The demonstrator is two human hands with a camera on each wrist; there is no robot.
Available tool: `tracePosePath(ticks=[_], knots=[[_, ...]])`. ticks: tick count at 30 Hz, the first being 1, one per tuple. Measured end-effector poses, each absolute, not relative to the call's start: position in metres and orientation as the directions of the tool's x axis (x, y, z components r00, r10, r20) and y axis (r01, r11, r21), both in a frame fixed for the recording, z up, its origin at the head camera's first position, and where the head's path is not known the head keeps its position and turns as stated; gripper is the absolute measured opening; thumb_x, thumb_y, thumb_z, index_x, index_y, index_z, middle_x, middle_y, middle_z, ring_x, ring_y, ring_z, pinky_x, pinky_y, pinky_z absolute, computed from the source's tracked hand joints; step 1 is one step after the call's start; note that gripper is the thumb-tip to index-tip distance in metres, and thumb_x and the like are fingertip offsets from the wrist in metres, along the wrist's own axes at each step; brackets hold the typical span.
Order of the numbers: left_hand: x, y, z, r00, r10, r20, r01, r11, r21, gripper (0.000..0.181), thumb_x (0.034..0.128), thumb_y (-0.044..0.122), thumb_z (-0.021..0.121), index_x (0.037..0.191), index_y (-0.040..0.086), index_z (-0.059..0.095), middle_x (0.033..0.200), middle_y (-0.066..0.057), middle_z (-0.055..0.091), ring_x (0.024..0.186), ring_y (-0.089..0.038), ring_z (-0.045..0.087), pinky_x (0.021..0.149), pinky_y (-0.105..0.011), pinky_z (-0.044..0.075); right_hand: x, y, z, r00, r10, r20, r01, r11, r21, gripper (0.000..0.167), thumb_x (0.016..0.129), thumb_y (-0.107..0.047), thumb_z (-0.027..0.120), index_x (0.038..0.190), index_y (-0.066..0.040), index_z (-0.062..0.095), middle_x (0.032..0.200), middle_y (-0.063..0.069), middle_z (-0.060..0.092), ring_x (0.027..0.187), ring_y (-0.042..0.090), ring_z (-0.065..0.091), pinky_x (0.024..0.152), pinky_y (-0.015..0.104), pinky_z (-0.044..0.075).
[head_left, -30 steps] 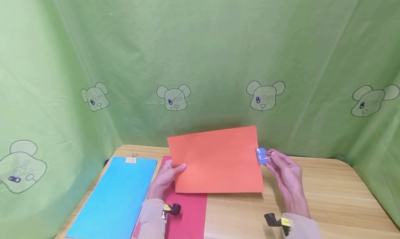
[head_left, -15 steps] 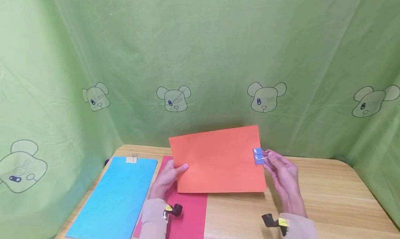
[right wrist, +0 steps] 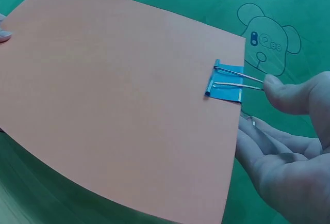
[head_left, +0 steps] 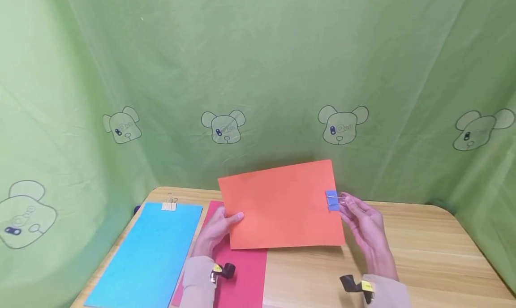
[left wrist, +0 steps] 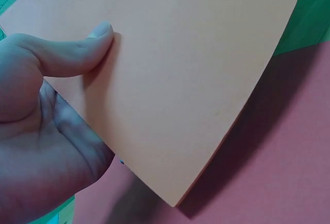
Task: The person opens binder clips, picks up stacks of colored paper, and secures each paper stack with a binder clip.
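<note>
A stack of orange paper point(head_left: 282, 205) is held up above the table, tilted toward the camera. My left hand point(head_left: 217, 225) pinches its left edge, thumb on the front face and the other fingers behind. On the right edge of the paper sits a blue binder clip point(head_left: 332, 200). With my right hand point(head_left: 367, 223) I hold the clip's wire handles point(right wrist: 240, 79); the thumb touches the front one and the fingers lie behind the paper's edge. In the right wrist view the clip's body lies over the paper's margin.
Blue paper point(head_left: 147, 254) with a white binder clip point(head_left: 169, 206) at its top edge lies on the left of the wooden table point(head_left: 435, 250). Beside it lies red paper point(head_left: 246, 276), partly under my left arm. A green curtain point(head_left: 278, 66) with bear drawings hangs around the table.
The blue binder clip has moved left, from the paper's right edge further onto it, along with my right hand. The orange paper has shifted slightly right.
</note>
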State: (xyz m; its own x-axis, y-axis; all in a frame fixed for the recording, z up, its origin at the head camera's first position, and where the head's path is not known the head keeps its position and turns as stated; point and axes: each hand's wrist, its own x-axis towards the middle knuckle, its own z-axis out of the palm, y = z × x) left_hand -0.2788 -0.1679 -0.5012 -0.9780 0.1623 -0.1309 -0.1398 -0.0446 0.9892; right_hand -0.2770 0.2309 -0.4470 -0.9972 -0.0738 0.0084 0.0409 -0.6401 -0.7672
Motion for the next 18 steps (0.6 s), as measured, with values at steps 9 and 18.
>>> tracePosePath(ticks=[9,18], knots=[[-0.278,-0.166,-0.499,-0.96,0.269,-0.083,-0.117,-0.112,0.987,0.036,0.0957,0.009,0.071,0.126,-0.004,0.057,0.108,-0.014,0.074,0.102,-0.029,0.073,0.089,-0.042,0.058,-0.271,0.239,-0.444,-0.99,-0.125,0.063,0.023,-0.594,-0.804,0.021,0.104,-0.005,0.058,0.119,-0.007,0.072,0.114,0.008,0.074,0.104,0.017,0.072,0.094,0.028,0.054],[-0.279,-0.16,-0.492,-0.945,0.327,-0.017,-0.068,-0.145,0.987,0.023,0.0953,0.003,0.068,0.118,0.0,0.063,0.097,-0.007,0.074,0.091,-0.019,0.073,0.084,-0.035,0.059,-0.26,0.258,-0.437,-0.993,-0.1,0.069,-0.011,-0.491,-0.871,0.02,0.106,-0.011,0.057,0.119,-0.013,0.072,0.112,0.002,0.075,0.101,0.011,0.071,0.09,0.023,0.055]])
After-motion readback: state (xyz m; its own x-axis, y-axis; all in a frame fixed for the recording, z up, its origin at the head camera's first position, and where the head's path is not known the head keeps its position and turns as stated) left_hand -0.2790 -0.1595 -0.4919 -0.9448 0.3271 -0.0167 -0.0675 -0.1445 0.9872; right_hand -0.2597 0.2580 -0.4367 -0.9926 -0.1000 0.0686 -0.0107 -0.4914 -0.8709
